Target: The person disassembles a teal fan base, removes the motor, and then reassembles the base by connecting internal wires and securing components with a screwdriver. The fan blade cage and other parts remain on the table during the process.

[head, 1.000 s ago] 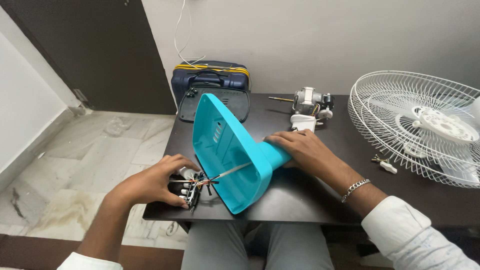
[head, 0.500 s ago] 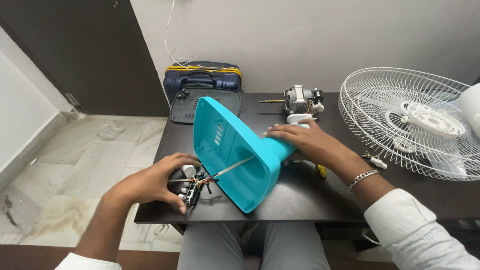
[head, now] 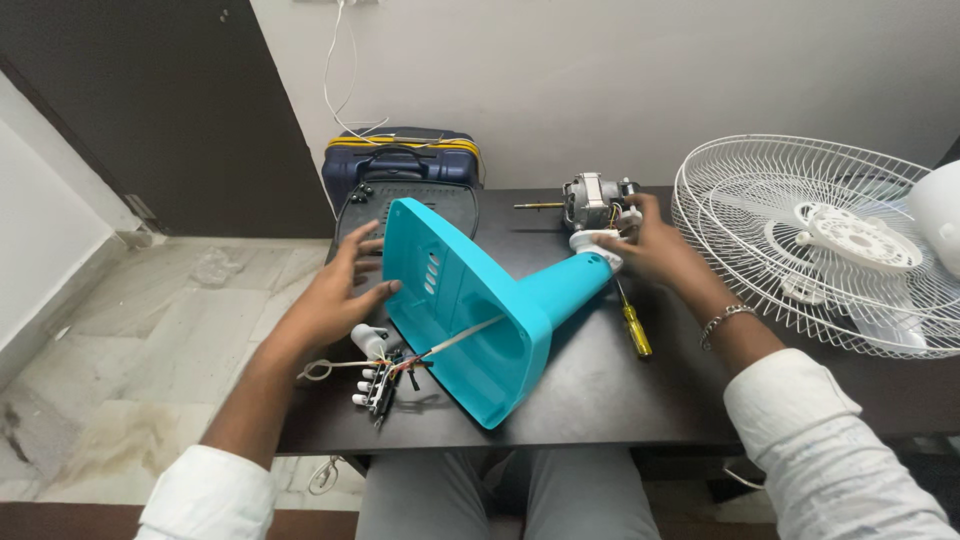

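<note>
A turquoise plastic fan base point(head: 470, 300) lies tipped on its side on the dark table point(head: 640, 400), its neck pointing right. My left hand point(head: 335, 290) is spread open against the base's left edge, fingers apart. My right hand point(head: 655, 250) reaches to the neck's white end, touching the white collar beside the metal fan motor point(head: 592, 203). A small switch block with coloured wires point(head: 382, 380) lies on the table below the left hand, with a cable running into the base.
A white wire fan guard point(head: 810, 240) lies at the table's right. A yellow-handled screwdriver point(head: 633, 325) rests below the neck. A blue suitcase point(head: 400, 160) and a dark grille part point(head: 410, 205) stand behind the table's left end. The table's left edge drops to a marble floor.
My left hand let go of the switch block and rose to the base's left edge. My right hand slid further right along the neck toward the motor.
</note>
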